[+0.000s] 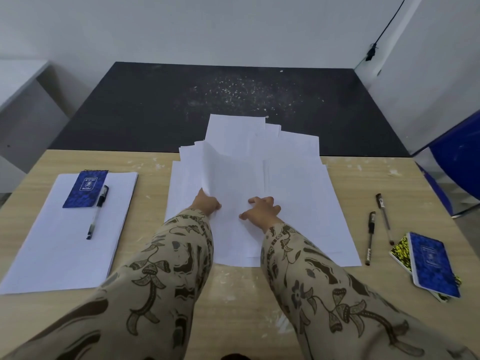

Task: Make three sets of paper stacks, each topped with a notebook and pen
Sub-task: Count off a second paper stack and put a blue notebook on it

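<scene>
My left hand [207, 203] pinches a lifted sheet [220, 172] off the loose pile [298, 193] mid-table, my right hand [262, 207] spread flat on it; extra sheets may drag along and skew.

Single head cam, wide-angle, looks fwd and down, close over wooden table [259, 294] toward wall.

Long beige sleeves [166, 276], dark brown floral batik pattern, bare hands
</scene>
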